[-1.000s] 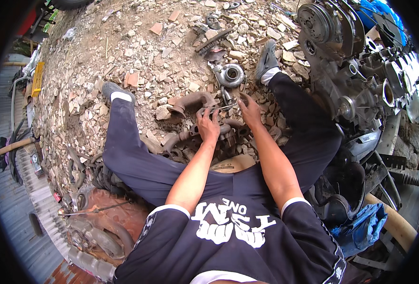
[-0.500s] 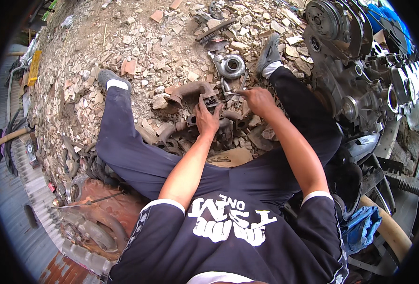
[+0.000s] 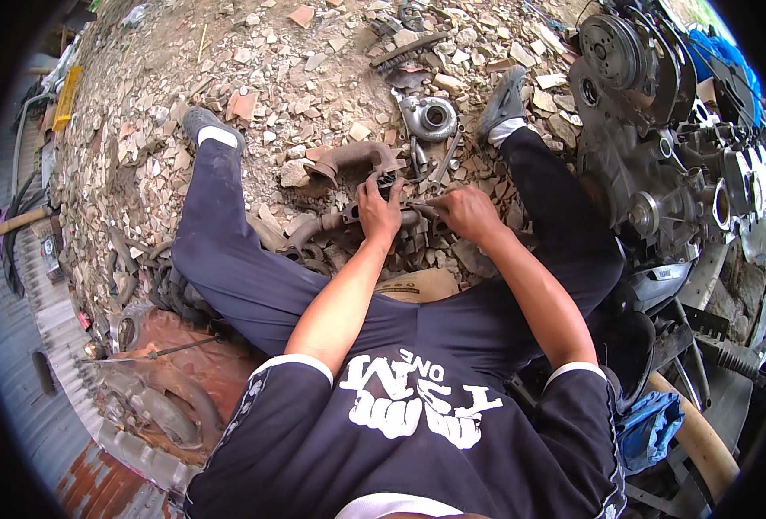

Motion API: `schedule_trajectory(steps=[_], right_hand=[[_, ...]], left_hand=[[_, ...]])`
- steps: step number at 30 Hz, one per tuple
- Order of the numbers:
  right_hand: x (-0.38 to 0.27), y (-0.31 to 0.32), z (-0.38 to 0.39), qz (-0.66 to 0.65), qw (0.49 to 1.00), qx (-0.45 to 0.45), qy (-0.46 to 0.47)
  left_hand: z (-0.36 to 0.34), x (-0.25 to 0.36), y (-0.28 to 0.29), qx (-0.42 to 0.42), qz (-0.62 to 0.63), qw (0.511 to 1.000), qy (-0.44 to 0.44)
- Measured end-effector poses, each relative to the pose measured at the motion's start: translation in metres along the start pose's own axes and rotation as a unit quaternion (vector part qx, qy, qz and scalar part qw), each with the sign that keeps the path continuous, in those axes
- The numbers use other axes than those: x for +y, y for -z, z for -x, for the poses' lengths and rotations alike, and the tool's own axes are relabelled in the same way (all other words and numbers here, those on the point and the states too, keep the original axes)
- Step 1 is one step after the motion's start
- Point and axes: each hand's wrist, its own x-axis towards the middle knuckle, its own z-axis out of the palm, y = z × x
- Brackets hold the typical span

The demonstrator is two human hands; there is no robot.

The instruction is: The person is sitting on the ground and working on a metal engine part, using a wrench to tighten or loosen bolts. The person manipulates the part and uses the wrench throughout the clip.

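Between my legs lies a rusty exhaust manifold [image 3: 318, 227], with a rusty pipe elbow [image 3: 348, 160] at its far side. My left hand [image 3: 379, 214] grips the metal near the elbow's flange, fingers pointing away from me. My right hand [image 3: 469, 214] is closed around a wrench [image 3: 426, 208], most of it hidden by the fingers, and its end meets the manifold's right part. Just beyond the hands, a silver-grey turbocharger housing [image 3: 430, 118] rests on the stones. Another wrench [image 3: 446, 157] lies between that housing and my right hand.
Broken stones and tile pieces [image 3: 245, 105] cover the ground. A large engine block [image 3: 642, 173] stands close on the right beyond my knee. A wooden pole [image 3: 703, 424] and blue plastic [image 3: 655, 428] are at lower right. Rusty metal parts [image 3: 167, 381] lie at lower left.
My right hand has come nearer and lower with the wrench, from beside the elbow's flange to the manifold's right part. My left hand stays at nearly the same place. The view has shifted slightly.
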Motion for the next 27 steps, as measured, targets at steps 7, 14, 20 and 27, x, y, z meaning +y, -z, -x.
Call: schedule_trajectory(steps=[7, 14, 20, 27], right_hand=[[-0.02, -0.001, -0.017, 0.046, 0.996, -0.074, -0.027], [-0.007, 0.003, -0.026, -0.017, 0.994, -0.102, -0.046], [0.122, -0.093, 0.021, 0.054, 0.981, -0.066, -0.174], [0.067, -0.039, -0.007, -0.052, 0.994, 0.005, -0.096]], left_hand=[[0.006, 0.009, 0.001, -0.012, -0.005, 1.0, -0.022], [0.005, 0.002, 0.005, 0.009, -0.002, 1.0, -0.002], [0.001, 0.011, 0.001, -0.016, -0.016, 0.999, 0.027], [0.015, 0.007, 0.004, -0.005, -0.008, 0.998, -0.065]])
